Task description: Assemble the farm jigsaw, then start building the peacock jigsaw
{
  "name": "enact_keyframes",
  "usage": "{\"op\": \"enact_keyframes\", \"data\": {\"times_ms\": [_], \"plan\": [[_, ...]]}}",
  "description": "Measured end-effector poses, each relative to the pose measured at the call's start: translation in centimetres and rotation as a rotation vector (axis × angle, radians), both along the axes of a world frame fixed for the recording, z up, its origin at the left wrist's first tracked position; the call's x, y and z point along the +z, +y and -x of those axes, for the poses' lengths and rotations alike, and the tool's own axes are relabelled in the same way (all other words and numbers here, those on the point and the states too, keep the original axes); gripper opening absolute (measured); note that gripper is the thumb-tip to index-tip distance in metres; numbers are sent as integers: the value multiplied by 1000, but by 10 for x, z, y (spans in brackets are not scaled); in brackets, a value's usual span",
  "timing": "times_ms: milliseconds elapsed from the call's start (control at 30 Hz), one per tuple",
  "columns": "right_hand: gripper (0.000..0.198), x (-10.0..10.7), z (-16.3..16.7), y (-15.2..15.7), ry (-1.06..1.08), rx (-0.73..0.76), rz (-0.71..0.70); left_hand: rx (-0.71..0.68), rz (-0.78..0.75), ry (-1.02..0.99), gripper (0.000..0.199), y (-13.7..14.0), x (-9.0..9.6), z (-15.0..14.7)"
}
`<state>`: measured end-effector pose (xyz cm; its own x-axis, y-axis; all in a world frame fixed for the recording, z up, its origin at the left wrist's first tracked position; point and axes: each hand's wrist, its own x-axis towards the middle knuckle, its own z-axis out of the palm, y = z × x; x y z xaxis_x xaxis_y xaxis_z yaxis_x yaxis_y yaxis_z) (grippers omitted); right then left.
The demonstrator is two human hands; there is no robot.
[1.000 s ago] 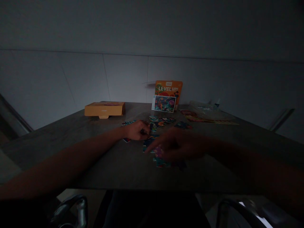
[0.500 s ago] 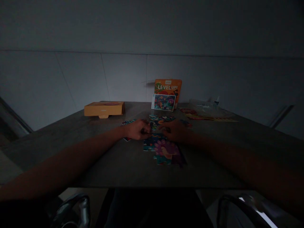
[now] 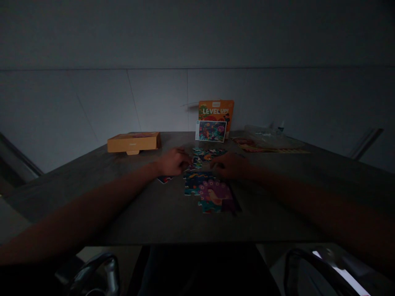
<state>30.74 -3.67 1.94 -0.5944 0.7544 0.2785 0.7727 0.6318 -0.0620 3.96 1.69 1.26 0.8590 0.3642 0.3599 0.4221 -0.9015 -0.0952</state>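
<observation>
Several colourful puzzle pieces lie in the middle of the dark table. My left hand (image 3: pixel 175 161), its fingers bent and drawn together, is at the left edge of a small green and purple puzzle piece (image 3: pixel 195 163). On the other side my right hand (image 3: pixel 231 165) hovers low or rests by the pieces, fingers curved and a little apart, with nothing visible in them. Nearer to me is a joined dark blue section (image 3: pixel 197 181), meeting a purple peacock section (image 3: pixel 216 195). Farther off lies another joined strip (image 3: pixel 208 154). A loose piece (image 3: pixel 165 179) shows partly beneath my left wrist.
An orange "LEVEL UP!" box (image 3: pixel 216 107) stands at the back, with a picture card (image 3: pixel 211 131) leaning before it. To the left sits an open orange box (image 3: pixel 132 143). Clear plastic wrapping (image 3: pixel 271 137) lies over a printed sheet (image 3: pixel 277 150) at the right.
My hands have moved apart: the left went slightly left and up, the right slightly right. More of the pieces between them shows now.
</observation>
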Motion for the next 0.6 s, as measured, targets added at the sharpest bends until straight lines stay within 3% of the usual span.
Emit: {"op": "enact_keyframes", "data": {"times_ms": [100,167,333,600], "plan": [[31,2,-7,10,31,-172,-16,367,-81,7,24,9,0,10],[29,2,-11,14,33,-259,7,493,-61,27,33,12,-2,15],[28,0,-6,11,10,-276,43,518,58,23,45,13,-5,18],[28,-2,0,4,11,-252,84,515,185,-135,30,11,-2,12]]}}
